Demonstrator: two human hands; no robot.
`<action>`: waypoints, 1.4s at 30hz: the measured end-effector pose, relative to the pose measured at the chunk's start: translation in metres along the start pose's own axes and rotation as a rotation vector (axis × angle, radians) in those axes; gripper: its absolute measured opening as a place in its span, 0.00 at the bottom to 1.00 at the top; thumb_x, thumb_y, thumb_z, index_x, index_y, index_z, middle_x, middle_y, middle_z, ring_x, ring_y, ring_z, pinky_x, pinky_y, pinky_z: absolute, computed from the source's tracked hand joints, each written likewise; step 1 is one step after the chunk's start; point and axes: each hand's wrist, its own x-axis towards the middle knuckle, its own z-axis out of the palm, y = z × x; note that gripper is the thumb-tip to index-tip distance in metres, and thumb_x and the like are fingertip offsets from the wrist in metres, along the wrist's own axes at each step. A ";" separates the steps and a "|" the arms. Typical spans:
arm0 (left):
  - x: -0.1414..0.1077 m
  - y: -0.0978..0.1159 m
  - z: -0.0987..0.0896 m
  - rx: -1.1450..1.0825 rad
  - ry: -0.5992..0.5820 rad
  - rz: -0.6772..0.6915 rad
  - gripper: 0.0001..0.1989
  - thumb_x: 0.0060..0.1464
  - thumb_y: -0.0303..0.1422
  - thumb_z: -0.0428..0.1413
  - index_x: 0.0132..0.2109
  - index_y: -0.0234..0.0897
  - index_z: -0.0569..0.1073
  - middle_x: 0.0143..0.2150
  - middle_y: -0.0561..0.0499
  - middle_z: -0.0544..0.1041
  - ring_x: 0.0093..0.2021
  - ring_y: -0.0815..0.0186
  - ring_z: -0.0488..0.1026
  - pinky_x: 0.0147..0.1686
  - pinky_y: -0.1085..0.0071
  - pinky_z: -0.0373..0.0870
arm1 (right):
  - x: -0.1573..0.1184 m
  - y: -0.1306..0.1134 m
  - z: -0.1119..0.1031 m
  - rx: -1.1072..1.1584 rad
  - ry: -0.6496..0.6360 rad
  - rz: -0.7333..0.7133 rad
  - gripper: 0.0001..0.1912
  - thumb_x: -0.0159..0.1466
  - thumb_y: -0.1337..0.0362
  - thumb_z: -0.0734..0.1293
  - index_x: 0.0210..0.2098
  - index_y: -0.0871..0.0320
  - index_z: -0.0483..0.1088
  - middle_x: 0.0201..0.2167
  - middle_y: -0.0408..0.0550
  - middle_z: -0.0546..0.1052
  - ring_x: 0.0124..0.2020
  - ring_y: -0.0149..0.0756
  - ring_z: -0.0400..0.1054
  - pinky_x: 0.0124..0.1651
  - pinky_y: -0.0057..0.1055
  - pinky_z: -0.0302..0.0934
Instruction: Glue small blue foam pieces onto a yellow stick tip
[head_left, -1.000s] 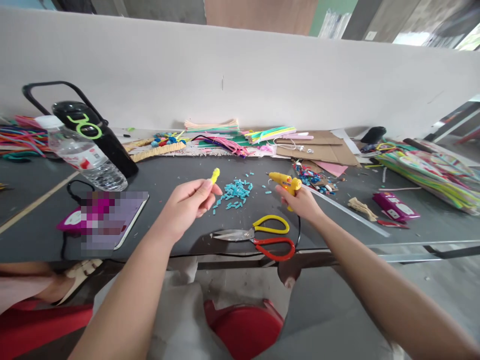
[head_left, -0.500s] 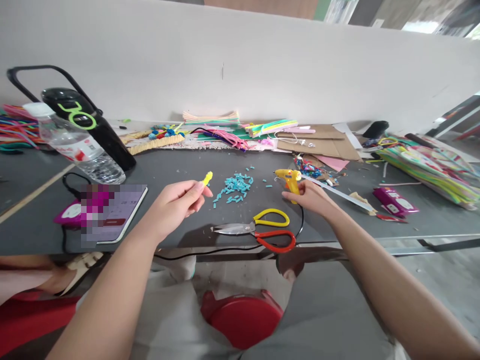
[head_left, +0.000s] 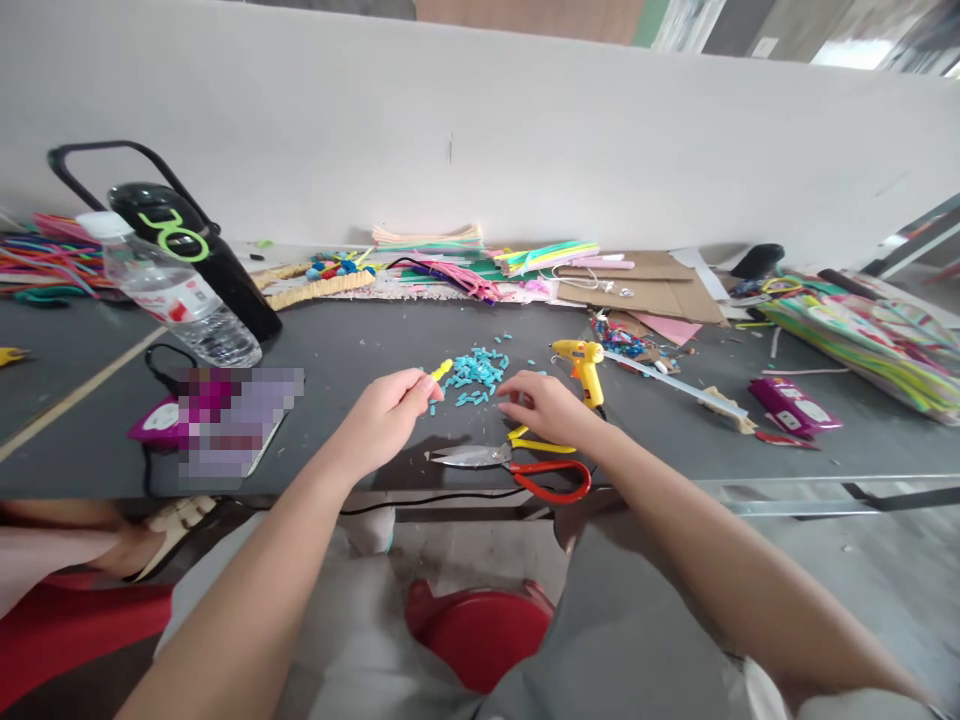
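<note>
My left hand (head_left: pixel 397 412) pinches a small yellow piece (head_left: pixel 442 370) between thumb and fingers, just left of a pile of small blue pieces (head_left: pixel 480 368). On the pile's right side is my right hand (head_left: pixel 541 402), fingers curved and apart, with nothing visible in it. A yellow glue gun (head_left: pixel 586 368) rests on the grey table (head_left: pixel 360 340) beyond my right hand. Scissors (head_left: pixel 474 457) with one yellow and one red handle lie nearer the front edge, the yellow handle partly covered by my right hand.
At the left are a water bottle (head_left: pixel 176 300), a black flask (head_left: pixel 225 270) and a purple box (head_left: pixel 161 420) by a blurred notebook (head_left: pixel 262 420). Pipe cleaners (head_left: pixel 862 350) and another purple box (head_left: pixel 795 407) lie right. Cardboard (head_left: pixel 637 285) is behind. A person's foot (head_left: pixel 169 525) shows lower left.
My right hand has let go of the glue gun and moved left to the blue pieces. My left hand has moved right, closer to the pile, with the yellow piece.
</note>
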 end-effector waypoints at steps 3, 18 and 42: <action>0.002 0.004 0.005 0.037 -0.006 0.017 0.22 0.66 0.48 0.45 0.39 0.38 0.75 0.32 0.52 0.73 0.29 0.67 0.66 0.30 0.73 0.59 | 0.019 0.000 0.015 -0.131 -0.013 0.025 0.11 0.68 0.61 0.67 0.47 0.54 0.79 0.42 0.49 0.76 0.37 0.34 0.70 0.40 0.29 0.60; 0.001 0.005 0.012 0.004 0.030 0.017 0.19 0.63 0.48 0.49 0.38 0.38 0.74 0.26 0.56 0.64 0.26 0.68 0.60 0.27 0.72 0.54 | 0.019 -0.009 0.018 -0.205 0.043 0.066 0.11 0.70 0.64 0.62 0.40 0.57 0.77 0.40 0.51 0.76 0.39 0.38 0.70 0.33 0.30 0.54; -0.003 0.032 0.046 -0.372 -0.087 0.096 0.15 0.61 0.43 0.57 0.33 0.36 0.67 0.28 0.57 0.57 0.27 0.73 0.53 0.26 0.73 0.50 | -0.017 -0.042 -0.014 0.937 -0.019 0.020 0.16 0.65 0.52 0.69 0.35 0.60 0.69 0.26 0.39 0.65 0.26 0.27 0.55 0.29 0.27 0.50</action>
